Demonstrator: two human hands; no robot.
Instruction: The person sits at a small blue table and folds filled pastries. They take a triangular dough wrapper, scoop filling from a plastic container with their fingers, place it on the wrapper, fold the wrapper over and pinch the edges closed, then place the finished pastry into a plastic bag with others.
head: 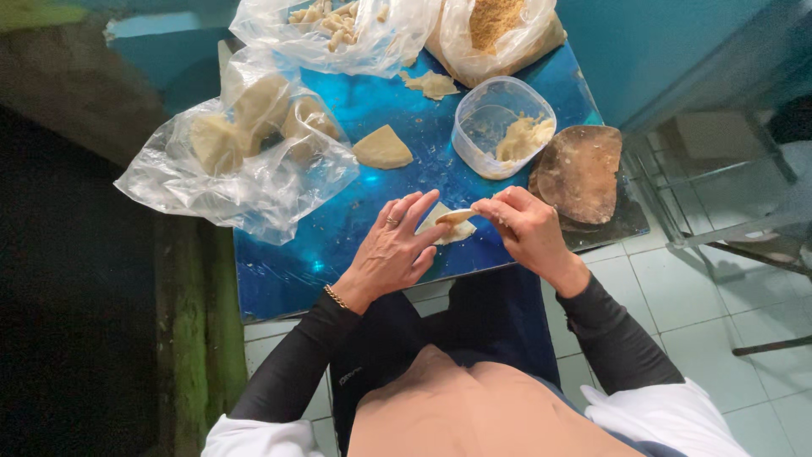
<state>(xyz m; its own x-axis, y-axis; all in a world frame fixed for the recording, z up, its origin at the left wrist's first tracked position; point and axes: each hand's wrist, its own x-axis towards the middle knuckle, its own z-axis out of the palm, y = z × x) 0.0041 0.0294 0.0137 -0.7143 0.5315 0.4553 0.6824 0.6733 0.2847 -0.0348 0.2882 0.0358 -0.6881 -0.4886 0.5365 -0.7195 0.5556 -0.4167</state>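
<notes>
A dough wrapper (448, 225) is pinched at mid-frame by the right hand (526, 228), its grip narrow. It is pressed onto the blue worktop (372, 211) by the flat, open left hand (393, 251).

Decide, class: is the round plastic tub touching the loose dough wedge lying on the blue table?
Apart. The head view shows bare blue table between the tub and the dough wedge.

a blue table (355, 245) carries a clear plastic bag (245, 156) of folded dough pieces, a loose dough wedge (382, 149), a clear tub (501, 127) with filling, a round brown wooden board (579, 172) and two more bags (338, 30) at the far edge.
</notes>
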